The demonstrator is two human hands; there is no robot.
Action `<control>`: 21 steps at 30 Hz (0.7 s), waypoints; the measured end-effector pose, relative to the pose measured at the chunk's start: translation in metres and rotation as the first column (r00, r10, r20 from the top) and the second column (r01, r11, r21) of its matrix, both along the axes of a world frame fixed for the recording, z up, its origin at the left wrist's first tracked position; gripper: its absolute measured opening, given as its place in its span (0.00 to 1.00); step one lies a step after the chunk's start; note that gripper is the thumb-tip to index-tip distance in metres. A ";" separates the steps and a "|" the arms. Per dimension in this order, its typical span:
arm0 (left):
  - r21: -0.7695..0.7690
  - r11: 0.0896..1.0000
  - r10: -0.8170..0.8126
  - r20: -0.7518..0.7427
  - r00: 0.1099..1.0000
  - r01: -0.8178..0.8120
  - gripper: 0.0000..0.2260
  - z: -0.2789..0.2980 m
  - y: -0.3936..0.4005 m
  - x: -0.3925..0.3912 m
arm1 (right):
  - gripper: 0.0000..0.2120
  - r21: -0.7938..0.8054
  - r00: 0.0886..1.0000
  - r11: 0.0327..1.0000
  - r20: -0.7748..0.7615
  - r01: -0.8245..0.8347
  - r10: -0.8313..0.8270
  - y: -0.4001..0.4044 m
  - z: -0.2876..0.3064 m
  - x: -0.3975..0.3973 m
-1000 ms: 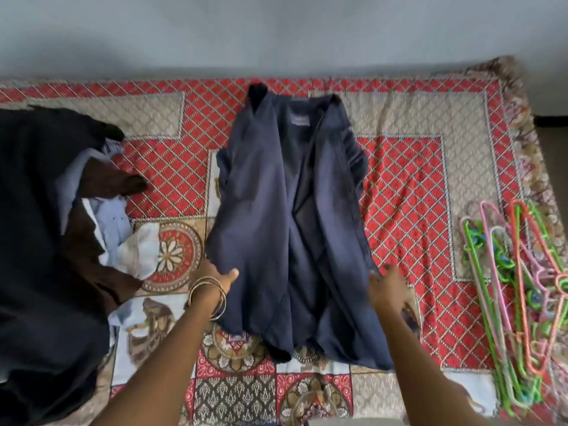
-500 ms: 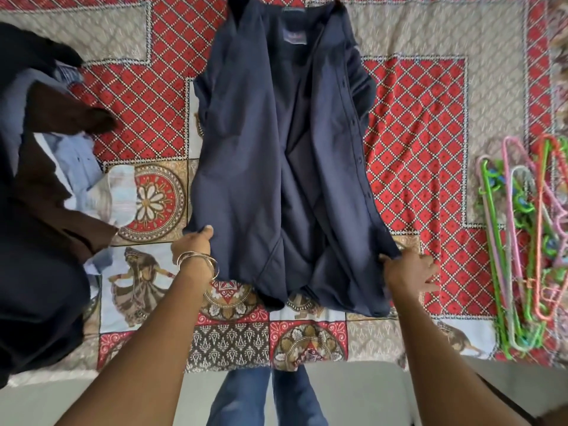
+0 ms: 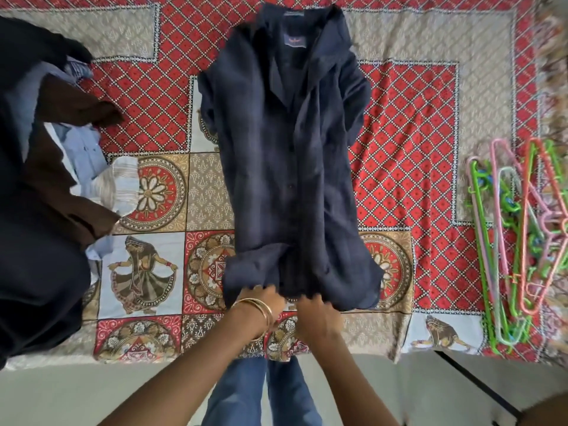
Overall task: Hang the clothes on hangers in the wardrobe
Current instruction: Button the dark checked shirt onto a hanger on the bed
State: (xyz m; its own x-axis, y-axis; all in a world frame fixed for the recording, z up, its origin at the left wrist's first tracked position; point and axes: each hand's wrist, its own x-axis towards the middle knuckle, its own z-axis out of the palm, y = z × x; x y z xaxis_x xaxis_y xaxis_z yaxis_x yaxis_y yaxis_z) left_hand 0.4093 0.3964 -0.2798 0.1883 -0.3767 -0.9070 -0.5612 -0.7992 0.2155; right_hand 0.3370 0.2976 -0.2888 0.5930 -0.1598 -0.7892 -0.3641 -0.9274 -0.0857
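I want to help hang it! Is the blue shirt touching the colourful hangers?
Apart. The head view shows red patterned bedspread between the blue shirt and the colourful hangers.

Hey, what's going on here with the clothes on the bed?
A person stands at a bed covered with a patterned bedspread. Both hands, the left hand with bangles and the right hand, meet at the bottom hem of a navy shirt laid flat. Colourful plastic hangers lie unused at the right; more clothes are piled left.
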 end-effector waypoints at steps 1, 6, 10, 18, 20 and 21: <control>0.026 0.999 0.050 -0.097 0.994 -0.047 0.14 -0.002 0.007 0.001 | 0.16 0.062 0.984 0.994 -0.157 0.090 -0.079 -0.005 -0.002 -0.003; -0.466 0.774 0.616 0.403 0.677 -0.428 0.04 -0.025 0.035 0.013 | 0.09 0.228 0.901 0.916 0.212 0.331 -0.379 -0.016 -0.006 0.012; -0.551 0.829 0.497 0.648 0.577 -0.095 0.25 -0.036 0.030 0.037 | 0.07 0.344 0.811 0.872 0.356 0.348 -0.464 -0.011 -0.025 0.044; 0.040 0.979 0.178 0.299 0.937 -0.199 0.13 -0.042 0.021 0.083 | 0.20 -0.025 0.909 0.941 0.266 0.338 -0.320 0.002 -0.052 0.069; -0.039 0.938 0.332 0.380 0.863 -0.343 0.12 -0.031 0.023 0.063 | 0.12 -0.046 0.906 0.942 0.293 0.332 -0.305 0.000 -0.052 0.063; -0.084 0.916 0.392 0.398 0.830 -0.392 0.11 -0.025 0.024 0.046 | 0.11 -0.006 0.862 0.908 0.318 0.418 -0.395 -0.001 -0.051 0.060</control>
State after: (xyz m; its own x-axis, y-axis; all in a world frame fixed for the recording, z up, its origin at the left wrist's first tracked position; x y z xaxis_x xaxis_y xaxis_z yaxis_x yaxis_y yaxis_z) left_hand 0.4555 0.4200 -0.3050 0.6644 -0.1932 -0.7220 -0.2375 -0.9705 0.0411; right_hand 0.3974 0.2962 -0.3397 0.6702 -0.4885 -0.5588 -0.6774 -0.7103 -0.1914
